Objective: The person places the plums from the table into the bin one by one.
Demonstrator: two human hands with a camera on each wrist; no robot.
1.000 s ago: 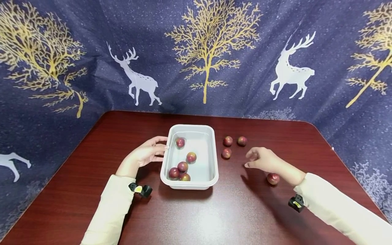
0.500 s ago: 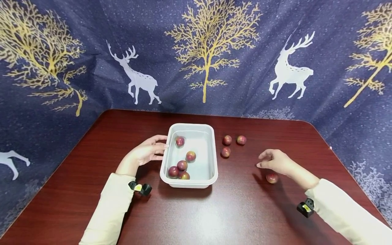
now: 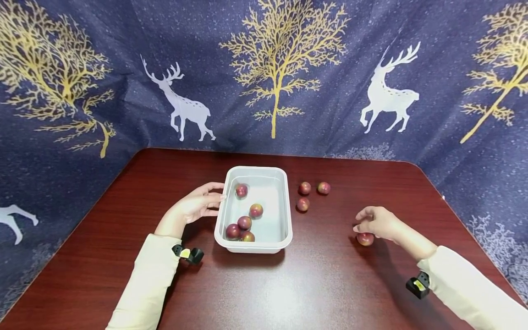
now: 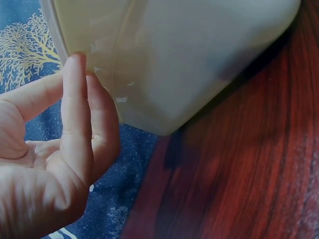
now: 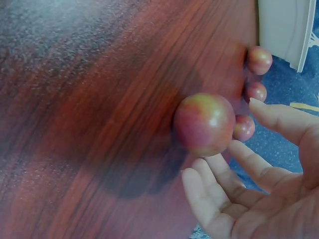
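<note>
A white plastic container (image 3: 276, 201) stands mid-table with several reddish plums (image 3: 244, 223) inside. My left hand (image 3: 198, 204) is at its left side, the extended fingers touching the rim and outer wall. The left wrist view shows these fingertips (image 4: 76, 62) against the pale wall. On the right, my right hand (image 3: 377, 221) hovers over a single plum (image 3: 365, 239), its thumb and fingers spread around the fruit. Seen from the right wrist, this plum (image 5: 204, 124) lies on the table with fingertips (image 5: 190, 175) right beside it and the thumb apart from it.
Three more plums, one of them nearest the container (image 3: 303, 204), lie between it and my right hand. The dark red wooden table (image 3: 321, 284) ends at a blue cloth backdrop (image 3: 247, 114) printed with deer and trees.
My right hand has moved right and toward me, from beside the three plums down to the single plum. The left hand stays at the container.
</note>
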